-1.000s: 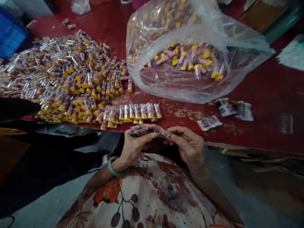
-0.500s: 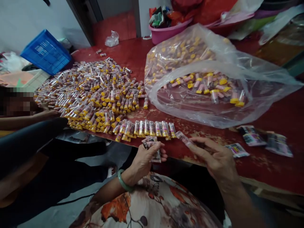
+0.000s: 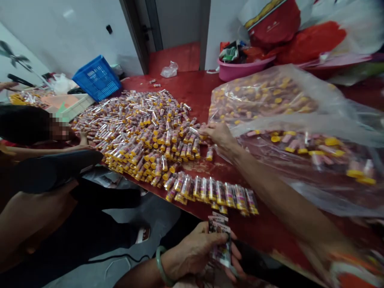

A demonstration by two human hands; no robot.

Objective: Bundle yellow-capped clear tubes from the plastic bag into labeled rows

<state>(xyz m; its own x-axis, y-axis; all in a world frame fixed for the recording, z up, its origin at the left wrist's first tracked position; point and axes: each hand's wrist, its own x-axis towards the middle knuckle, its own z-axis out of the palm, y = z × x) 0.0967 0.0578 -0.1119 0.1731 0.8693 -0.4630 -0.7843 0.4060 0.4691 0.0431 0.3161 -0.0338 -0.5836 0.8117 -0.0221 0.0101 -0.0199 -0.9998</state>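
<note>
Head view: the right hand [image 3: 220,136] pinches a clear tube [image 3: 194,131] between its fingertips, with the tube pile [image 3: 135,138] at nine o'clock. At six o'clock from the tube row [image 3: 220,193], the left hand [image 3: 196,248] clamps small packets [image 3: 221,244] under its thumb. A light, low pinch should avoid disturbing neighbours; steady thumb pressure should stop the packets fanning.

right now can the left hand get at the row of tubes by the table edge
Probably yes: the row of tubes lies beyond the left hand, nothing visibly between, though the packets it holds may hamper gripping.
</note>
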